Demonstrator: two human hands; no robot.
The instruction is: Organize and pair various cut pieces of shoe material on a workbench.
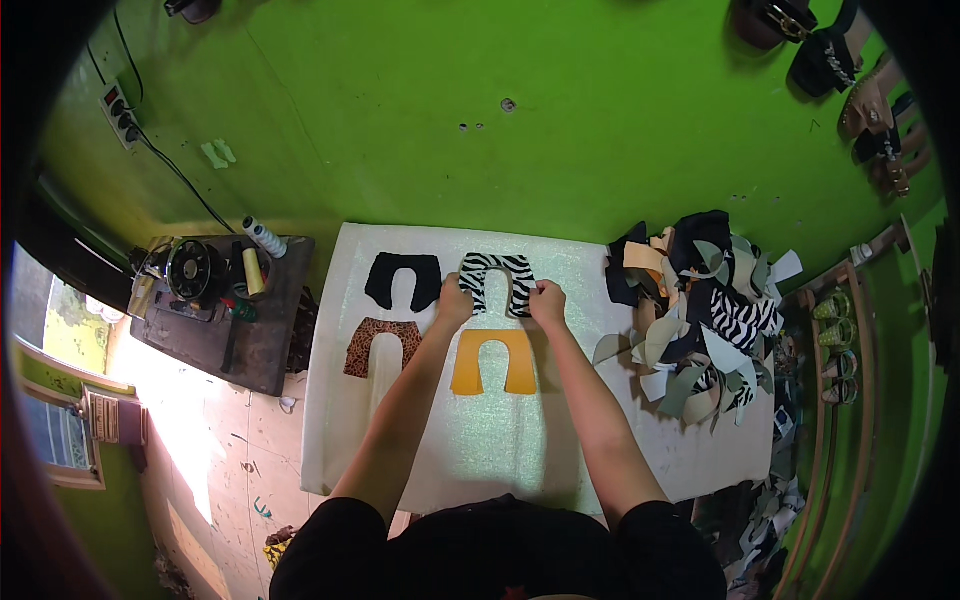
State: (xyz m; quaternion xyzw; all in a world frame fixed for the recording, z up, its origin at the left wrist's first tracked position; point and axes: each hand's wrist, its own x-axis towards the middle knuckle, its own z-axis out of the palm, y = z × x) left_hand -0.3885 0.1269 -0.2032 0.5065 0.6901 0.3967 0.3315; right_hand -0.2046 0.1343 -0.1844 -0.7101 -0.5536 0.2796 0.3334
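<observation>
Your left hand (455, 300) and right hand (548, 300) each pinch the zebra piece (497, 272); a yellow piece (493, 362) lies just below them, a scrap pile (700, 320) to the right, all on the white sheet (500, 450).

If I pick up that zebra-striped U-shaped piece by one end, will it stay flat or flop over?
The zebra-striped piece is probably light and somewhat floppy: it looks like a thin flat cut-out lying flush on the white sheet. Its two narrow legs would likely droop or twist. The left hand and right hand each press one leg, suggesting it shifts easily.
</observation>
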